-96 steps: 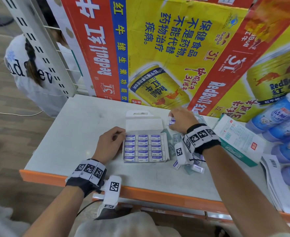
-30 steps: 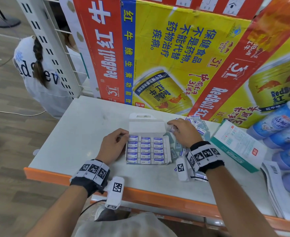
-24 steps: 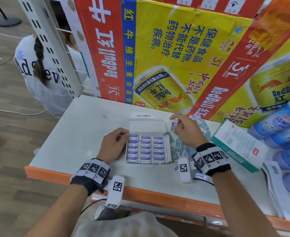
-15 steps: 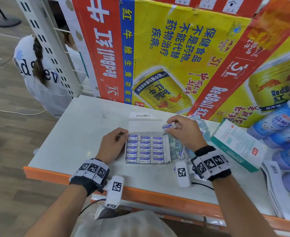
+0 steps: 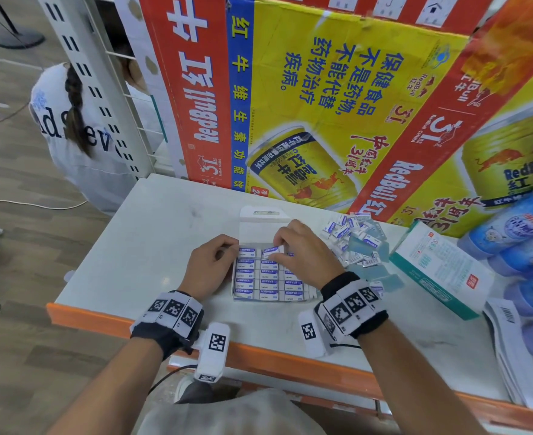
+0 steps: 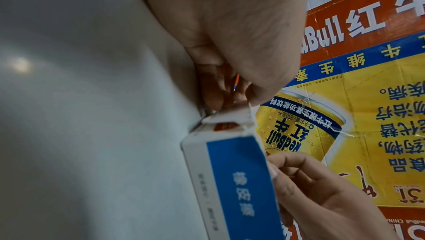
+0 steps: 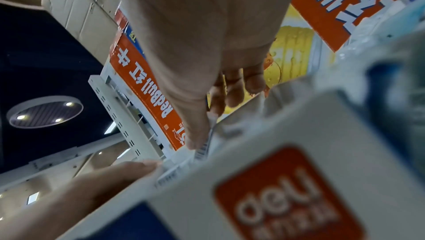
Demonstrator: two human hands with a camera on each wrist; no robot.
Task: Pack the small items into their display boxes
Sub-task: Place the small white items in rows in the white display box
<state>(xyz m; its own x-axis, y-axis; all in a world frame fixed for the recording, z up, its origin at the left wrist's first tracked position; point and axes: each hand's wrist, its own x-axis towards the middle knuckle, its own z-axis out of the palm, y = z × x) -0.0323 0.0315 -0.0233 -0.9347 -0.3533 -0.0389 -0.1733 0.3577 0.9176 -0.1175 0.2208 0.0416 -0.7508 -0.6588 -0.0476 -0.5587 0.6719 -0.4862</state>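
Observation:
An open white-and-blue display box (image 5: 309, 296) lies on the white table, filled with rows of small erasers, its lid (image 5: 257, 229) folded back. My left hand (image 5: 232, 248) grips the box's far left corner with curled fingers (image 6: 218, 96). My right hand (image 5: 276, 246) pinches one small eraser (image 5: 271, 251) and holds it low over the far row of the box. In the right wrist view the eraser (image 7: 203, 150) sits between thumb and fingers just above the box (image 7: 287, 198). A heap of loose erasers (image 5: 353, 240) lies to the right of the box.
Red Bull cartons (image 5: 321, 105) wall off the back of the table. A green-and-white carton (image 5: 441, 268), blue packs (image 5: 516, 233) and printed sheets (image 5: 510, 340) crowd the right side. The orange table edge (image 5: 259, 356) runs in front. A person (image 5: 80, 127) crouches behind a white shelf post (image 5: 102, 89).
My right hand picked an eraser from the loose heap and carried it left, down over the box's far row. My left hand stayed on the box corner.

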